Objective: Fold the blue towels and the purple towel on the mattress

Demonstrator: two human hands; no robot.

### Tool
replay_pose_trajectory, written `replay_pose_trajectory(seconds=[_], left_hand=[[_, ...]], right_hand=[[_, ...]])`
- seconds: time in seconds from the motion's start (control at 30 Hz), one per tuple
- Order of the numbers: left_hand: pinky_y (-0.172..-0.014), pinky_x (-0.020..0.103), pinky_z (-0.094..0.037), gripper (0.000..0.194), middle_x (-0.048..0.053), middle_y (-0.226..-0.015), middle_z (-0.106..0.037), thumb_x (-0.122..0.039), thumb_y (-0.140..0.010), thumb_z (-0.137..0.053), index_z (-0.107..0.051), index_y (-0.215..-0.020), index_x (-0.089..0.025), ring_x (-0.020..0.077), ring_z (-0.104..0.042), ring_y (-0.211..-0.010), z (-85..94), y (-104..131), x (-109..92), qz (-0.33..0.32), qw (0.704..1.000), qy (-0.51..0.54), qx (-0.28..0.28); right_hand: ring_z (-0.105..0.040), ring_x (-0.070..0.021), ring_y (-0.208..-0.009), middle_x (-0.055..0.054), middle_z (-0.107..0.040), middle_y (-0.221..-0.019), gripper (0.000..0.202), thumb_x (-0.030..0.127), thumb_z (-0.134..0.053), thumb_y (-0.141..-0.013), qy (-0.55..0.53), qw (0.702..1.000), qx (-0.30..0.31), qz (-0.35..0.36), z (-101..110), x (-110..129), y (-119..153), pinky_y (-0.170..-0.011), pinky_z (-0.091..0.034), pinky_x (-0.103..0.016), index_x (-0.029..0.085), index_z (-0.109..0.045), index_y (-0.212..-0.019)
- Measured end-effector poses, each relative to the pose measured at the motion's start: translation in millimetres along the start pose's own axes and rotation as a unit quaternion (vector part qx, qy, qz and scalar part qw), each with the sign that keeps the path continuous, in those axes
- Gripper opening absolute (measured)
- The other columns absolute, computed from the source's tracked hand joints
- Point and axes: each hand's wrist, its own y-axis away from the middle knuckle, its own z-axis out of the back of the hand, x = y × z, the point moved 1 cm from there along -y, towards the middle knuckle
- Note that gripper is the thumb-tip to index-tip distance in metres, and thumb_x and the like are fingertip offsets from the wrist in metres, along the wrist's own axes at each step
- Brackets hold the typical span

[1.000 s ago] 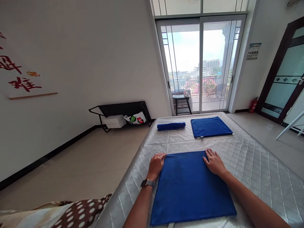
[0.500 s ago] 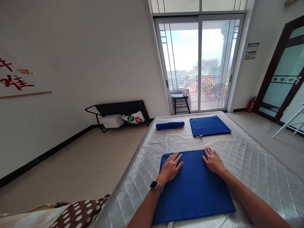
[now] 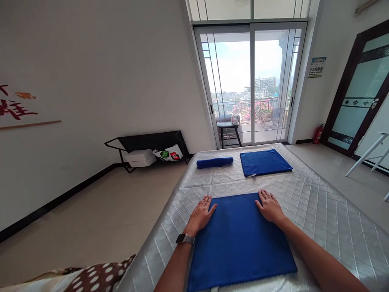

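A flat blue cloth piece [image 3: 240, 243], roughly rectangular, lies on the silver quilted mattress [image 3: 316, 211] right in front of me. At its upper left corner rests my left hand [image 3: 201, 213], open, fingers stretched forward along the edge, a watch on the wrist. My right hand [image 3: 270, 206] lies flat on the upper right corner, its fingers also extended. Further back, a second flat blue cloth piece [image 3: 265, 162] with a small white tag sits on the right. Left of that one is a rolled blue cloth [image 3: 214, 162].
A brown polka-dot blanket [image 3: 100, 278] is at the lower left. By the wall stands a low black rack [image 3: 146, 142] with white boxes [image 3: 140, 157] and a printed bag [image 3: 169, 153]. Sliding glass doors [image 3: 252, 89] are beyond the mattress, with a stool [image 3: 228, 126] near them.
My left hand has slid left across the cloth to its left edge. My right hand stays on the upper right corner. The view has shifted slightly.
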Motion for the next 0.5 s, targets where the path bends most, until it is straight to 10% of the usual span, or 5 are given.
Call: replay_pose_trajectory(seconds=[0.23,0.5], left_hand=[[-0.121,0.043,-0.032,0.056,0.016,-0.153,-0.046,-0.040,-0.105,-0.027,-0.045,-0.147,-0.009,0.0246,-0.038,-0.146,15.5,1.8,-2.6,0.004,0.997,0.014,-0.080],[-0.118,0.042,-0.038,0.052,0.009,-0.149,-0.054,-0.052,-0.104,-0.033,-0.055,-0.141,-0.022,0.0245,-0.046,-0.140,20.3,-11.8,-169.5,-0.227,0.972,0.035,-0.045]], right_hand=[[-0.017,-0.0198,-0.154,-0.011,-0.027,-0.164,0.065,0.045,-0.025,-0.103,-0.006,1.000,0.000,0.000,4.9,3.5,1.9,-0.124,-0.009,-0.039,0.011,-0.028,-0.158],[-0.020,-0.0202,-0.153,-0.013,-0.032,-0.162,0.061,0.039,-0.027,-0.103,0.013,1.000,-0.021,0.018,-1.6,0.2,-1.4,-0.123,-0.013,-0.039,0.011,-0.033,-0.157]])
